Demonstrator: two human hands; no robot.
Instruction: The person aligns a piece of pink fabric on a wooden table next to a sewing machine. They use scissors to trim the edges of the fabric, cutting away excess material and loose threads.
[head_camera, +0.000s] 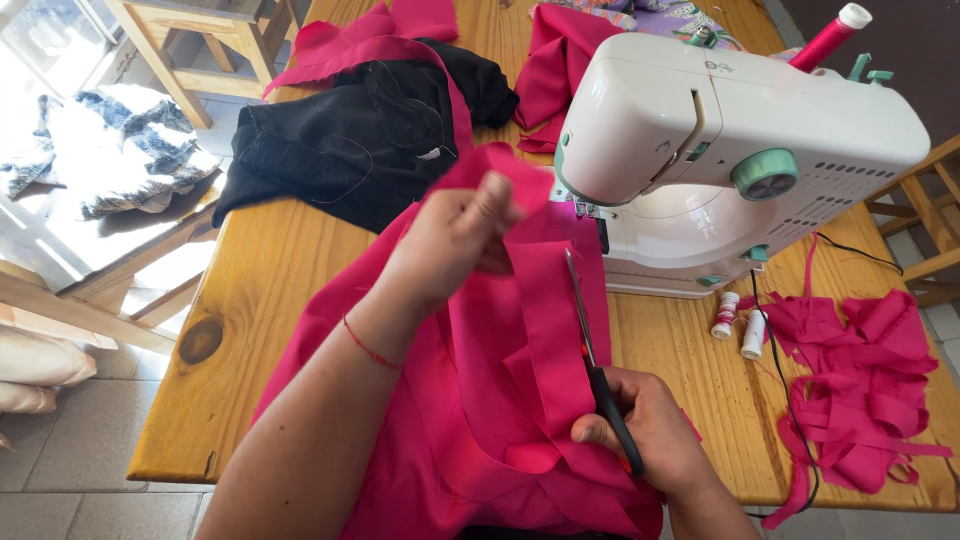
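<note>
We take the white sewing machine (740, 130) as our landmark: smooth moulded plastic with rounded corners, a mint-green dial on its face and a pink thread spool (830, 38) standing on top. Just in front of its needle end, our left hand (455, 235) is closed in a pinch on a folded edge of the pink fabric (500, 380), lifting it off the tabletop (270, 270). The cloth is a thin, matte woven sheet that drapes in soft folds from the machine's base down toward us. Nearer to us than the machine, our right hand (650, 430) is wrapped around the black handles of the scissors (592, 350); their slim steel blades point up toward the machine and lie against the raised fabric strip. To the right of the machine lies a tangle of narrow pink scraps (860, 390), ribbon-like and curled, with two small thread spools (738, 322) beside the machine's base. To its left sits a crumpled black garment (360, 130), duller and heavier looking. The tabletop is varnished, knotty pine planks.
</note>
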